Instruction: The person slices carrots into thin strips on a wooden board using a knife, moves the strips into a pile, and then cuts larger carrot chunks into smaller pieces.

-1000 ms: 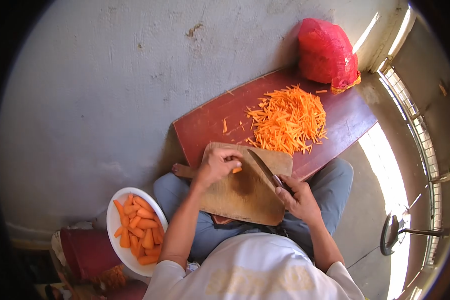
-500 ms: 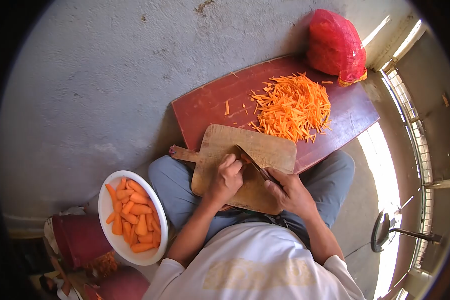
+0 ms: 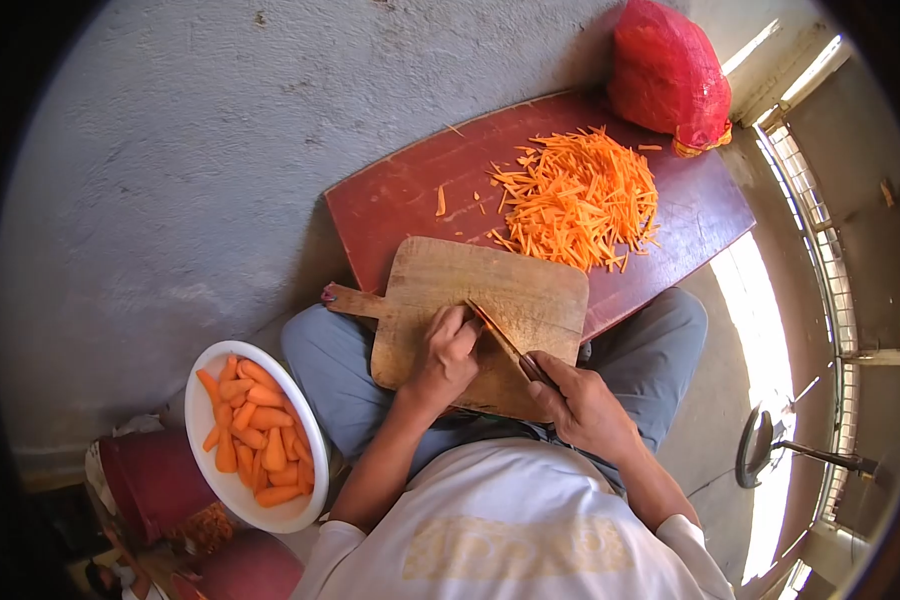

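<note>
On a wooden cutting board (image 3: 530, 270) across the lap, my left hand (image 3: 454, 352) has its fingers curled and closed. A small bit of carrot (image 3: 478, 318) shows at its fingertips, mostly hidden by the fingers and the blade. My right hand (image 3: 592, 408) is wrapped round the handle of a knife (image 3: 503, 340). Its blade slants across the board, with the tip close beside the left fingers. Beyond the board, a heap of carrot strips (image 3: 585, 200) lies on a red-brown tabletop (image 3: 400, 190).
A white basin (image 3: 202, 450) of peeled carrots (image 3: 260, 425) stands at the left. Behind it are dark red buckets (image 3: 150, 475). A red mesh bag (image 3: 668, 75) sits at the table's far right, and a rough grey wall (image 3: 190, 180) rises beyond.
The whole view has shifted slightly. The knife has moved a little towards me over the board, and less orange shows at the left fingertips.
</note>
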Demonstrator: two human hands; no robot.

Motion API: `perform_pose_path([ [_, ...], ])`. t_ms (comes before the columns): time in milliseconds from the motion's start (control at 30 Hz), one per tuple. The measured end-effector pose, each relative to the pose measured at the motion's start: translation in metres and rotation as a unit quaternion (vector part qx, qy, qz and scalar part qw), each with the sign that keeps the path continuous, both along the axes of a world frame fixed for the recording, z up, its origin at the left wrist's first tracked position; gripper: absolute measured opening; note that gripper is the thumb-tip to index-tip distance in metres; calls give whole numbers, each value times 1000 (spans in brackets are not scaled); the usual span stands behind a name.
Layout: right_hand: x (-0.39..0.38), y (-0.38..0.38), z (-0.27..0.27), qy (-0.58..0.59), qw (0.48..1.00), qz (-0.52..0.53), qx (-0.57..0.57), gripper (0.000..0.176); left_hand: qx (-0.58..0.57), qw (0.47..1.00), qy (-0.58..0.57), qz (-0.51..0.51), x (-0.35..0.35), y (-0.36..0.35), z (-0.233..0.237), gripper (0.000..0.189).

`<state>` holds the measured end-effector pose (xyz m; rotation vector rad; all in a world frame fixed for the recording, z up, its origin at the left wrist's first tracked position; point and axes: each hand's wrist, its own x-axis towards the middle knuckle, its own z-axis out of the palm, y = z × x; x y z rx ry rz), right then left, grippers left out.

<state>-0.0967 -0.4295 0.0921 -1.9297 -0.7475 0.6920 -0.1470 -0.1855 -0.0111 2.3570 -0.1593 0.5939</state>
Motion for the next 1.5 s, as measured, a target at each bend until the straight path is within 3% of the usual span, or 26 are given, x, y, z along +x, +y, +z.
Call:
perform_pose_path([
  [233,-17,2,7,-4,999,-7,-48,30,22,1000,10,6,-3,1,-4,43],
  [333,3,19,-11,-48,999,-6,-24,27,40,997,65,15,-9,0,1,43],
  [467,10,20,-14,-60,998,-1,37,26,25,999,26,7,-7,4,-3,42],
  [567,-1,15,-5,-20,1000,0,-19,26,2,1000,-17,15,-6,0,-4,38],
  [667,1,29,-23,-100,994,-12,31,27,-3,1000,13,22,-6,1,-5,31],
  [867,-1,22,-7,-47,999,5,-6,25,-41,997,15,60,-5,-1,-14,27],
  [1500,-8,33,-14,-54,998,-24,-7,28,-74,995,17,67,-11,-3,-11,26],
])
